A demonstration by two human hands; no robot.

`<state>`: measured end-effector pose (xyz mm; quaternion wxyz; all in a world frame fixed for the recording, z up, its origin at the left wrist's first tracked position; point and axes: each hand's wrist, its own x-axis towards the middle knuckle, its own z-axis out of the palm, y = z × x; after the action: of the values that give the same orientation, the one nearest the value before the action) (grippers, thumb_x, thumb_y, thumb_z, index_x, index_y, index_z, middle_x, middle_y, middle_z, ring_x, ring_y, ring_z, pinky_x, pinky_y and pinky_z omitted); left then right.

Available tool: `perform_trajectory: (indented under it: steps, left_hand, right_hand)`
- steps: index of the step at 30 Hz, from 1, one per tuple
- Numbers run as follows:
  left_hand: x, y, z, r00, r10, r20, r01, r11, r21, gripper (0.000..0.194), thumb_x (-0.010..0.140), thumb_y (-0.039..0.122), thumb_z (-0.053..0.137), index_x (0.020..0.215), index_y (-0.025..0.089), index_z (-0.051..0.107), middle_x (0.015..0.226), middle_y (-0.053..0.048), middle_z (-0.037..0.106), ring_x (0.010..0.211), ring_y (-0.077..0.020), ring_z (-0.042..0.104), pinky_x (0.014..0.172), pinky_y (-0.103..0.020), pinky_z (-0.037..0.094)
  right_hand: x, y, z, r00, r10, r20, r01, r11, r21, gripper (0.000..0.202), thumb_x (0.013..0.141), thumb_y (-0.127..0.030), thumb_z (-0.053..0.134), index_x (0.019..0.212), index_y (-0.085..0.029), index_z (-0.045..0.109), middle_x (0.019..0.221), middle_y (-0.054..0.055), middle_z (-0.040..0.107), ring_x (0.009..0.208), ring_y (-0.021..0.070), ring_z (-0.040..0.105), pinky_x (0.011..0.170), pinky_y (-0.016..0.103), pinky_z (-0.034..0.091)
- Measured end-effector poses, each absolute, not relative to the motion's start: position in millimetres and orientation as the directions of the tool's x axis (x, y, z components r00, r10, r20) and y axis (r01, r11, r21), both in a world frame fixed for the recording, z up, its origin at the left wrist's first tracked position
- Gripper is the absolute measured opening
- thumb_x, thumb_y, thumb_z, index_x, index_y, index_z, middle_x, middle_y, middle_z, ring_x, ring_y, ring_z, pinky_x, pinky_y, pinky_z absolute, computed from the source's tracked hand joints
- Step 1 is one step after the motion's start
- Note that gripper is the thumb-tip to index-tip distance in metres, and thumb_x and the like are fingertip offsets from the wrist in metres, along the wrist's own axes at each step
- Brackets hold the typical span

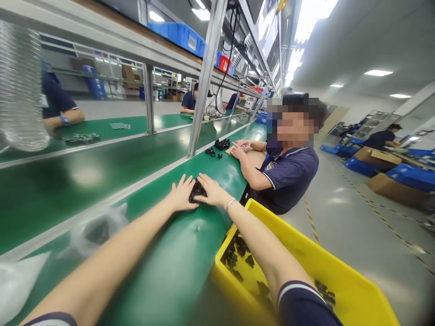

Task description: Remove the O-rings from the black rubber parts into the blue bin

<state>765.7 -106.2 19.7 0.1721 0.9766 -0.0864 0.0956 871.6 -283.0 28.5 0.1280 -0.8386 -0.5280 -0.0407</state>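
On the green worktop (163,258), a small cluster of black parts (197,191) is framed between the left hand (181,194) and the right hand (214,192), the left fingers (184,180) being spread wide and the right fingers (205,179) stretched out and slightly parted, both laid against the cluster rather than closed around it. At the near right, more black pieces (241,246) are held in a yellow bin (316,253), while farther off, a dark pile (222,144) is placed before a co-worker (288,170).

no text legible | white label (192,43) fronts a blue plastic bin (172,34) overhead | its print too small to read
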Motion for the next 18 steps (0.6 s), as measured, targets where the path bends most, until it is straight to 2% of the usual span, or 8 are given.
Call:
perform_trajectory:
  steps: [4, 7, 9, 15, 18]
  left_hand:
    - [786.0, -106.4, 1.7, 0.957, -0.059, 0.284, -0.158, -0.927, 0.34, 0.101, 0.081, 0.058, 0.061, 0.154, 0.014, 0.007, 0.163, -0.023, 0.004, 0.149, -0.0413, -0.006, 0.108, -0.07, 0.025]
    - [771.5, -106.6, -19.5, 0.954, 0.002, 0.299, -0.11, -0.928, 0.357, 0.105, 0.081, 0.064, 0.058, 0.154, 0.009, 0.005, 0.162, -0.026, 0.003, 0.149, -0.0414, -0.008, 0.111, -0.069, 0.018]
    - [764.7, -106.6, -30.1, 0.953, 0.017, 0.301, -0.096, -0.929, 0.359, 0.106, 0.08, 0.067, 0.057, 0.154, 0.009, 0.008, 0.162, -0.026, 0.005, 0.149, -0.0405, -0.007, 0.113, -0.068, 0.014]
    - [756.0, -112.9, -37.2, 0.957, -0.007, 0.289, -0.109, -0.935, 0.339, 0.098, 0.083, 0.067, 0.052, 0.153, 0.008, 0.018, 0.162, -0.024, 0.011, 0.15, -0.0391, -0.003, 0.116, -0.065, 0.011]
    - [736.8, -121.6, -35.4, 0.959, -0.036, 0.282, -0.132, -0.935, 0.329, 0.094, 0.084, 0.066, 0.05, 0.152, 0.006, 0.022, 0.161, -0.026, 0.013, 0.15, -0.0395, -0.001, 0.117, -0.063, 0.012]
  right_hand:
    - [912.5, -290.3, 17.1, 0.595, 0.737, 0.32, 0.803, -0.56, -0.203, 0.081, 0.095, -0.061, 0.043, 0.153, -0.011, 0.019, 0.161, 0.02, 0.014, 0.149, 0.0296, 0.011, 0.117, 0.052, 0.02]
    - [910.9, -303.7, -4.6, 0.69, 0.627, 0.363, 0.718, -0.656, -0.232, 0.077, 0.099, -0.058, 0.032, 0.155, -0.01, 0.008, 0.161, 0.022, 0.007, 0.149, 0.031, 0.008, 0.116, 0.055, 0.02]
    - [902.8, -313.7, -20.0, 0.727, 0.588, 0.353, 0.678, -0.695, -0.238, 0.077, 0.099, -0.059, 0.029, 0.155, -0.01, 0.007, 0.16, 0.023, 0.008, 0.148, 0.0338, 0.011, 0.114, 0.058, 0.022]
    - [880.2, -328.1, -39.9, 0.722, 0.63, 0.287, 0.685, -0.709, -0.168, 0.074, 0.096, -0.065, 0.032, 0.146, -0.011, 0.038, 0.157, 0.021, 0.026, 0.145, 0.0327, 0.024, 0.116, 0.053, 0.022]
    - [875.0, -325.9, -36.4, 0.73, 0.622, 0.284, 0.671, -0.73, -0.127, 0.072, 0.097, -0.064, 0.03, 0.142, -0.01, 0.045, 0.153, 0.021, 0.034, 0.142, 0.032, 0.031, 0.115, 0.053, 0.023]
